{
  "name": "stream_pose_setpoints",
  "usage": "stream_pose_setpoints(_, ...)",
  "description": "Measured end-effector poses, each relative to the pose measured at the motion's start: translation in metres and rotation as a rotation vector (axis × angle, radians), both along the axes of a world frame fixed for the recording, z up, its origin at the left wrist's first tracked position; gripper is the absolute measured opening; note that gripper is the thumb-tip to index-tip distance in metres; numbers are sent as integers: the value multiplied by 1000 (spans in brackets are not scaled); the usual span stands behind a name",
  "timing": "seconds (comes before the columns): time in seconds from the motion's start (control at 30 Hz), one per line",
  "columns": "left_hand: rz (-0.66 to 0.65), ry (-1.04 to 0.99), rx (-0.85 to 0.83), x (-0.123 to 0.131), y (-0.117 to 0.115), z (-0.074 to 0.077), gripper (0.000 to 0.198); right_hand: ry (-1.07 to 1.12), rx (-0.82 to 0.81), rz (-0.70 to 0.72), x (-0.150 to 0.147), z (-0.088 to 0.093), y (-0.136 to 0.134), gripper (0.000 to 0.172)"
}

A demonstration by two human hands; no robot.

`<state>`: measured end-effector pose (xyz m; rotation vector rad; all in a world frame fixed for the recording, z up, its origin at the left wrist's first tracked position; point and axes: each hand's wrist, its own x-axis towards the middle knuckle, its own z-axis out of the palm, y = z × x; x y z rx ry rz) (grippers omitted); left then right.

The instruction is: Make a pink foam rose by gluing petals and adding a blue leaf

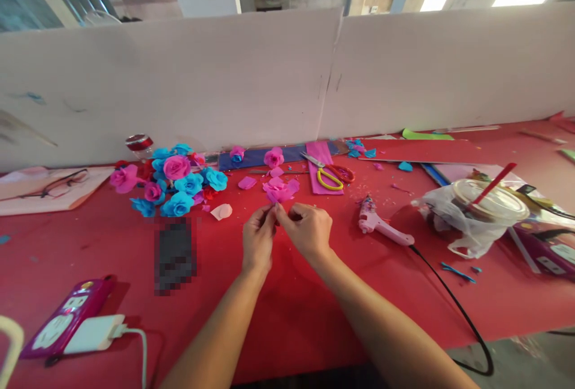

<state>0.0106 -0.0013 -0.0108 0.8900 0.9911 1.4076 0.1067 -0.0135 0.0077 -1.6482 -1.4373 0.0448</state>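
Two bare hands meet near the middle of the red tabletop [287,317], their fingertips pinched close together. Both the left hand [259,239] and the right hand [311,230] hold the lower end of a bright pink, ruffled paper flower [282,188], whose loose petals spread just beyond the fingertips. Behind it sits a small, round pink paper rose [274,157]; to its right, metal scissors with one yellow and one red handle loop [320,166] lie partly across a folded strip of pink paper [318,151]. A bunch of blue and pink paper roses [188,184] rests to the left, with a pale pink, curled paper petal [221,212] beside it. Right of the hands lies a pale pink plastic glue gun [381,227] with a black cord [449,296], near a lidded plastic cup with a red straw [492,197] in a white plastic bag [467,238].
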Motion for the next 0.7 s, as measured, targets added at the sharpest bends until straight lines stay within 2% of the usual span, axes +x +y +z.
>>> stream_pose_setpoints(0.3,-15,-31,-16,-1,0,2,22,35,-15,39,-2,4,-5,40)
stream_pose_setpoints(0.7,-2,17,19,0,1,-4,27,104,-54,-12,-2,4,0,46)
